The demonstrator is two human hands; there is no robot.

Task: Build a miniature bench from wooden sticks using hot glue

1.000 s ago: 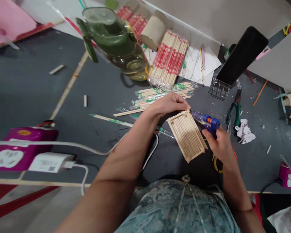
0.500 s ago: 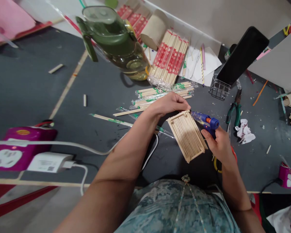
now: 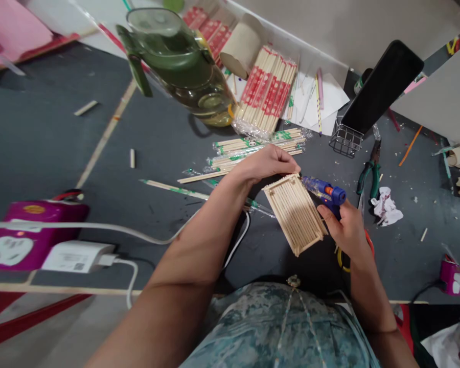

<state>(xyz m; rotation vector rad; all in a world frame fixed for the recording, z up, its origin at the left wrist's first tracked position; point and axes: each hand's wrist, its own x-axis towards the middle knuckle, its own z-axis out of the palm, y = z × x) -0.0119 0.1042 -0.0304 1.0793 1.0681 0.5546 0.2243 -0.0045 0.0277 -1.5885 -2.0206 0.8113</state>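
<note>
A small rectangular panel of pale, straight wooden sticks laid side by side [image 3: 296, 217] is held at a slant in front of the body, over a dark grey tabletop [image 3: 42, 128]. Its far right corner is pinched between the thumb and fingertips of the left hand [image 3: 278, 162]. A blue glue gun with an orange part [image 3: 327, 192] is gripped by the right hand [image 3: 347, 228], the fingers being curled around its handle. The gun is pointed leftward at the pinched corner; whether the wood is touched by its tip cannot be made out clearly.

Beyond the left hand, loose chopsticks in clear, green-printed wrappers [image 3: 253, 148] are scattered. Behind them, a bundle of chopsticks banded in red and white [image 3: 270, 92] is set beside a tilted-looking, green transparent jug [image 3: 168, 59]. To the right, a black smartphone [image 3: 383, 87] is propped on a small metal wire stand [image 3: 346, 139], with green-handled pliers [image 3: 374, 161] and a crumpled white paper [image 3: 386, 208] placed nearer. At far left, a white plug adapter [image 3: 76, 256] is seen against a purple power socket block [image 3: 57, 217].
</note>
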